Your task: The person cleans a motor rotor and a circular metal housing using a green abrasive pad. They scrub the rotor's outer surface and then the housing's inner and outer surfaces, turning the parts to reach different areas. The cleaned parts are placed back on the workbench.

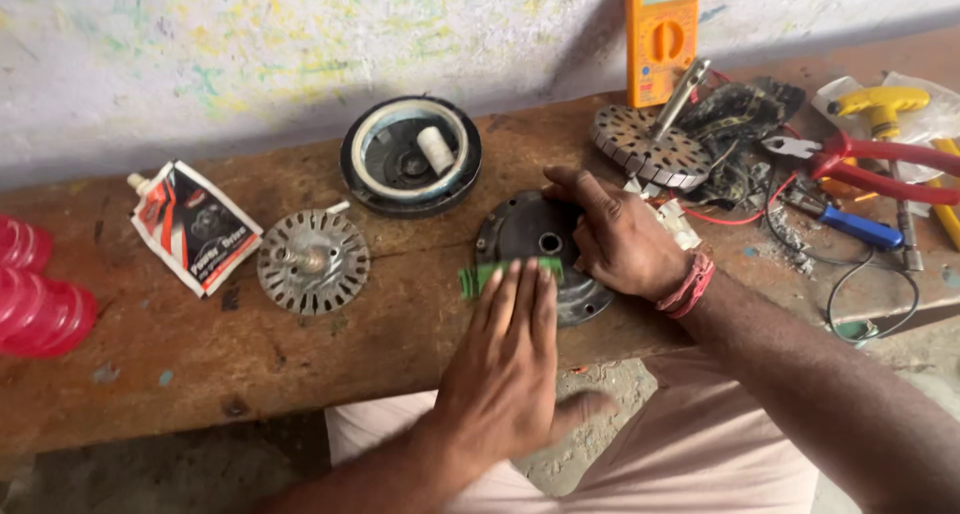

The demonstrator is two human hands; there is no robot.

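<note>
A worn wooden tabletop (300, 364) stands against a paint-speckled wall, and its front edge runs just under the person's wrists. Near this edge lies a dark round motor cover (530, 236) with a centre hole. The right hand (620, 239) rests on the cover from 3 o'clock, its grip spread and pressing on the rim, not closed around anything. The left hand (510, 359) comes from 6 o'clock, fingers straight and together, lying flat on a green abrasive pad (480, 276) at the cover's 7 o'clock rim; the pad's long axis runs left to right, across the fingers. The left hand is the nearer one to the pad. At 9 o'clock, a little apart, lies a slotted metal rotor (313, 261), and at 11 o'clock a second housing (411, 156) holds a white spool. At 2 o'clock are a stator disc (645, 144), a yellow multimeter (661, 36) and red pliers (870, 164), so open room is mainly between cover and rotor.
</note>
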